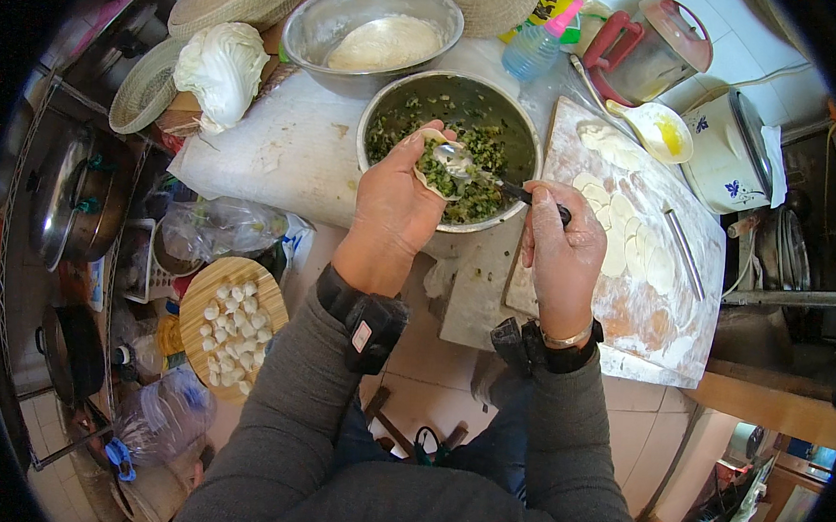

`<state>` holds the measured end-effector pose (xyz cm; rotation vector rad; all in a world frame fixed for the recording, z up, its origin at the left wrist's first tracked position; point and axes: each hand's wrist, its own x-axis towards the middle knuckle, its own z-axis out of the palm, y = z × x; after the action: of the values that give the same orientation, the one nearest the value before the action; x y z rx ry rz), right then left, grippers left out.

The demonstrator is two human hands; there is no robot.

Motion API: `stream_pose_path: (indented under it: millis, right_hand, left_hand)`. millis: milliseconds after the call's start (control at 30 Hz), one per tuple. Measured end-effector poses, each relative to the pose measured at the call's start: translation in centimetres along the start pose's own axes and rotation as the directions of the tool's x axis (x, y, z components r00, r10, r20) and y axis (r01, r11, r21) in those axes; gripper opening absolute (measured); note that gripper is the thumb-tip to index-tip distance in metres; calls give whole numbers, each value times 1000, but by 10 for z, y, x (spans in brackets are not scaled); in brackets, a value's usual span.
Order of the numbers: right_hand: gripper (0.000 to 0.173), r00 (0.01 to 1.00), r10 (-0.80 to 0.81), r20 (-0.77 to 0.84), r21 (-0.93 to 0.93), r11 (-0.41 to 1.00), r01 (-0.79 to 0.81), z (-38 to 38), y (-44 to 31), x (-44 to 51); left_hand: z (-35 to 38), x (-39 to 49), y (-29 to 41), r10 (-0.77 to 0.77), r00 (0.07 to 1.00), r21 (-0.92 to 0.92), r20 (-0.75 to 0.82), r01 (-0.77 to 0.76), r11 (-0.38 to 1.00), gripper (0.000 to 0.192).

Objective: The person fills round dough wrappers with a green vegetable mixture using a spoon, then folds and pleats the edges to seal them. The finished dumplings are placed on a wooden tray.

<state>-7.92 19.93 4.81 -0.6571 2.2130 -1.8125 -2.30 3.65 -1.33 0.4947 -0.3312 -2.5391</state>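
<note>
My left hand (400, 195) cups a round dough wrapper (433, 183) with chopped green filling on it, above the rim of a steel bowl (530, 124). In my right hand (566, 248) is the black handle of a metal spoon (454, 160), whose bowl lies over the wrapper. More chopped green filling (489, 147) is in the steel bowl. Right of it, a floured board (594, 308) carries overlapping dough wrappers (617, 234), a small metal rolling rod (684, 254) and some dough or flour at the back.
A larger metal basin (299, 35) with dough (385, 42) stands behind. A napa cabbage (220, 73) lies at the left. Lower left, a round wooden board (197, 290) holds several dumplings (238, 329). At the back right are a spoon with yellow residue (673, 144), a pitcher (664, 53) and a lidded container (726, 158).
</note>
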Motion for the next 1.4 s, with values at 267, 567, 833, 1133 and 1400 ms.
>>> stream_pose_path:
  millis: [267, 567, 833, 1133, 1400]
  right_hand:
    - [11, 974, -214, 69, -109, 969, 221, -9, -4, -5]
    - [9, 928, -369, 57, -332, 869, 366, -9, -6, -5]
    - [17, 931, -355, 85, -423, 833, 356, -3, 4, -3]
    - [56, 831, -380, 407, -476, 688, 548, -5, -8, -1]
    - [93, 761, -460, 457, -438, 629, 643, 5, 3, 6]
  left_hand:
    - [-1, 2, 3, 118, 993, -29, 4, -118, 993, 33]
    - [1, -1, 8, 172, 985, 13, -27, -172, 985, 36]
    - [1, 1, 9, 170, 985, 2, -37, -170, 985, 36]
    - [20, -18, 21, -219, 965, -6, 147, 222, 975, 43]
    - [24, -23, 12, -349, 911, 54, 222, 346, 937, 43]
